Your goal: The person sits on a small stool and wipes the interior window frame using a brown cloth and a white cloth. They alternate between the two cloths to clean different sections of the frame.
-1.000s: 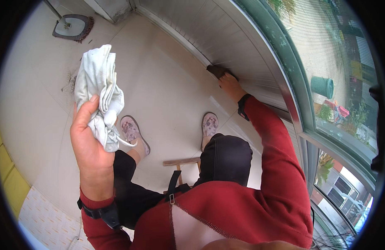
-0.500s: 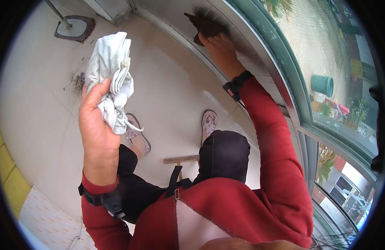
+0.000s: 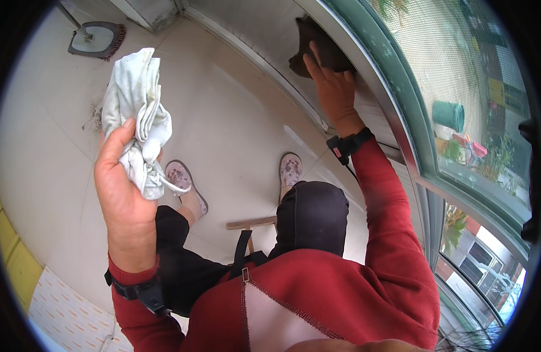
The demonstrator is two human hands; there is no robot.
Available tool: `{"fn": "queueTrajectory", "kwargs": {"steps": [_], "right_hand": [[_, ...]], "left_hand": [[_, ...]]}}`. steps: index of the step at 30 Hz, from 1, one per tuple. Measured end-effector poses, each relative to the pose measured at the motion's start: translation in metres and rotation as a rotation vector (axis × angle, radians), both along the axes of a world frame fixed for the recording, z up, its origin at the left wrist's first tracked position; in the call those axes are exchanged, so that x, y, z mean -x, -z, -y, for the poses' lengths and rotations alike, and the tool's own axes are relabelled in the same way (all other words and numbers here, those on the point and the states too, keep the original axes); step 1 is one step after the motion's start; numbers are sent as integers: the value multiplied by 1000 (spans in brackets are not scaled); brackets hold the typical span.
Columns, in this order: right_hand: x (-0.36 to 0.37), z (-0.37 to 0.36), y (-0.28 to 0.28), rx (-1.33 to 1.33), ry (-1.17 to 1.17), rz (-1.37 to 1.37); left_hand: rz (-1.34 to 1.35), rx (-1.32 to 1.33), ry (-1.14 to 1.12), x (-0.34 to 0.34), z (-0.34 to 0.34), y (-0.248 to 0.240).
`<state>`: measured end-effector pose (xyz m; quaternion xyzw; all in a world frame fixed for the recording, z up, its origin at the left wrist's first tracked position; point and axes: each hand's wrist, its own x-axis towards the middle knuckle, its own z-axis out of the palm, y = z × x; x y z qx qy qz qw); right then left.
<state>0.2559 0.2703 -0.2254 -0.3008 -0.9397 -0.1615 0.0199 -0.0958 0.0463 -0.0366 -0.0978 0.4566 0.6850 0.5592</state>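
Folded and bunched, a pale white cloth (image 3: 138,108) stands up from my left hand (image 3: 121,188), with the thumb pressed across it. A thin white cord or strip hangs from its lower end. My right hand (image 3: 335,94) reaches up to the grey wall panel (image 3: 264,35) below the window. Its fingers are stretched and spread over a dark brown cloth (image 3: 308,50), which lies flat against the panel. Part of that cloth is hidden under the hand.
The metal window frame (image 3: 373,64) and screened window (image 3: 440,76) curve along the right. A mop head (image 3: 94,40) lies at the far left, with a patch of debris (image 3: 93,117) nearer. A wooden piece (image 3: 251,223) sits between my legs. Yellow panels (image 3: 18,252) stand at the left.
My right hand has moved right along the wall panel with the brown cloth, its fingers now more spread. My left hand, still holding the white cloth, has shifted slightly left and down.
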Motion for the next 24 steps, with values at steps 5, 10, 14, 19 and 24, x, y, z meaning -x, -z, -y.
{"fn": "queueTrajectory", "kwargs": {"steps": [5, 10, 14, 19, 24], "right_hand": [[22, 11, 37, 222, -102, 114], [84, -26, 70, 175, -178, -20], [172, -76, 60, -103, -312, -252], [151, -54, 115, -7, -344, 186], [-12, 19, 172, 237, -263, 370]], "left_hand": [[-149, 176, -170, -6, -6, -3], [-129, 209, -167, 0, -5, -2], [-67, 125, -93, 8, -2, 6], [-123, 174, -114, 6, 2, 14], [-104, 190, -136, 7, 6, 12]]}}
